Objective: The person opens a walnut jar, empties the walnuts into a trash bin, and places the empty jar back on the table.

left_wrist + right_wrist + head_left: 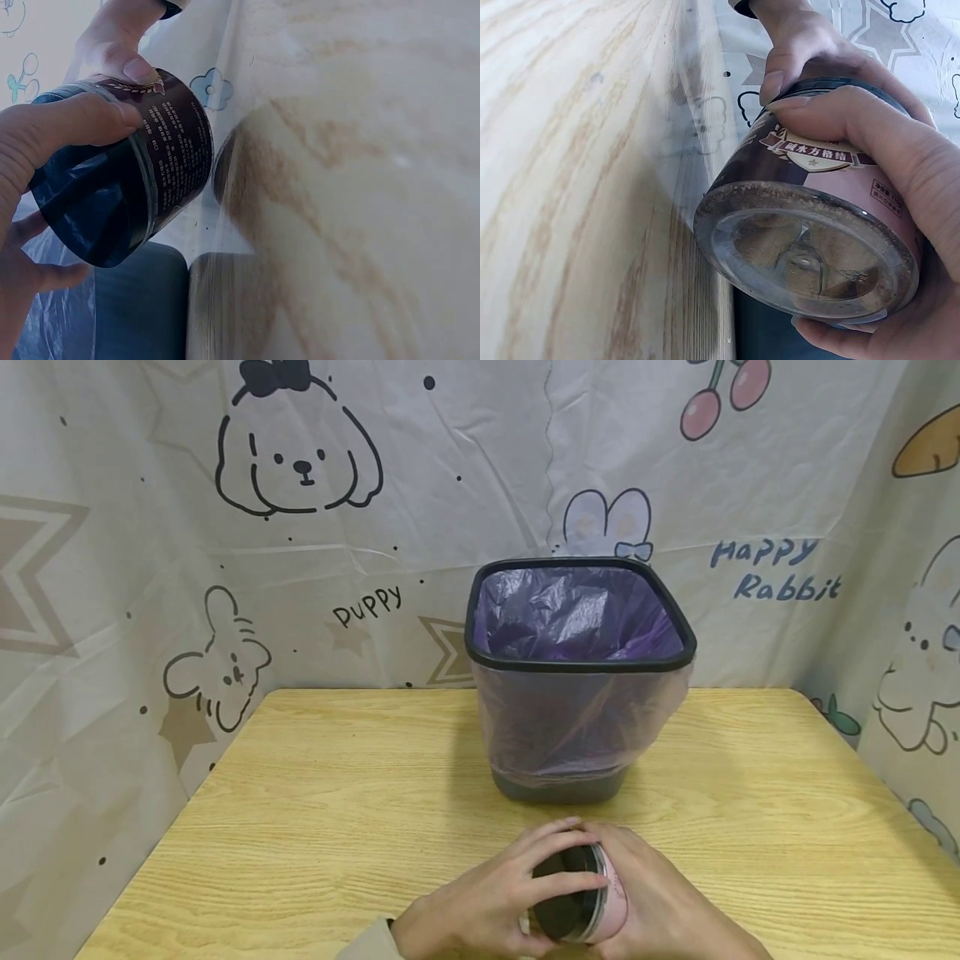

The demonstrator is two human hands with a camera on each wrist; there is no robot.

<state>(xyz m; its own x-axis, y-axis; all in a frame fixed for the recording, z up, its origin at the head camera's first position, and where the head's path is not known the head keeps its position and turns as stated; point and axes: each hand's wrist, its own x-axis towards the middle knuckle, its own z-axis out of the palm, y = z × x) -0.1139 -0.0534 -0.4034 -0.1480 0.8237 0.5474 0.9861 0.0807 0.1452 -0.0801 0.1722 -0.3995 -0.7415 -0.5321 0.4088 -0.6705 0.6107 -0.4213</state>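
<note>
A clear plastic jar (pixel 810 262) with a pink and dark brown label is held tilted on its side, low above the near part of the table. My left hand (pixel 487 897) grips its black lid (pixel 562 906), fingers spread over the top and thumb on the near side. From the right, my right hand (pixel 660 893) holds the jar's body, wrapped around the pink label (pixel 617 910). Through the clear base in the right wrist view, brown pieces show inside. The lid (pixel 97 202) is on the jar in the left wrist view.
Just beyond my hands stands a dark trash bin (pixel 558 789) with a black rim (pixel 585 667), lined with a translucent purple bag (pixel 570 718). The wood-grain table (pixel 322 793) reaches back to a printed cloth (pixel 450 468) that hangs around its sides.
</note>
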